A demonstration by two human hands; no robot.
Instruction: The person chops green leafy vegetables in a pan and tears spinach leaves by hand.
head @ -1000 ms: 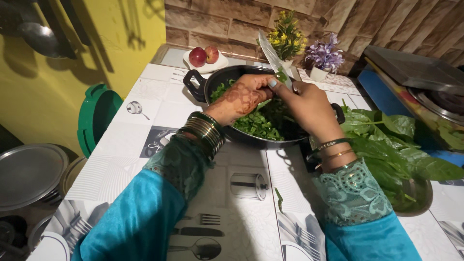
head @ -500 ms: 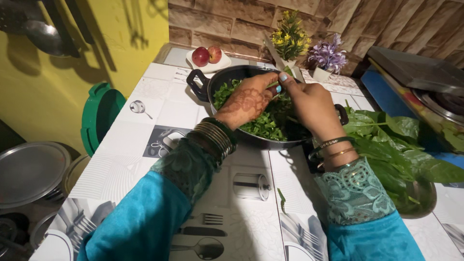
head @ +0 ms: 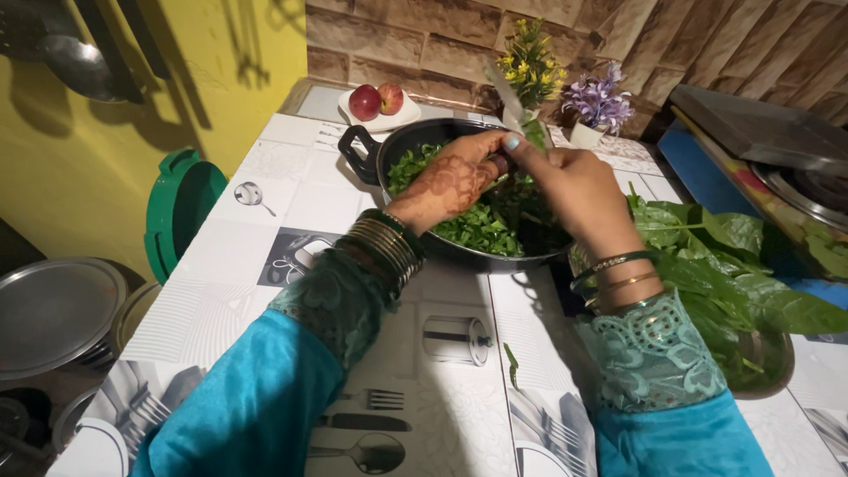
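My left hand (head: 455,181), patterned with henna, reaches over a black two-handled pan (head: 364,155) holding chopped green leaves (head: 477,228). Its fingers pinch a strip of leaf against a knife blade (head: 503,93). My right hand (head: 574,185) grips the knife, blade pointing up and away over the pan. Both wrists carry bangles and both arms wear turquoise sleeves.
A metal bowl (head: 767,367) piled with whole green leaves (head: 707,265) sits at the right. A white plate (head: 408,116) with two red apples (head: 375,100) stands behind the pan, next to two small flower pots (head: 585,134). A stove (head: 795,168) is far right. A green lid (head: 181,208) and steel plates (head: 53,314) lie left.
Both hands stay over the pan; the knife blade has tilted slightly as my left hand's fingers closed in on the leaf at the blade.
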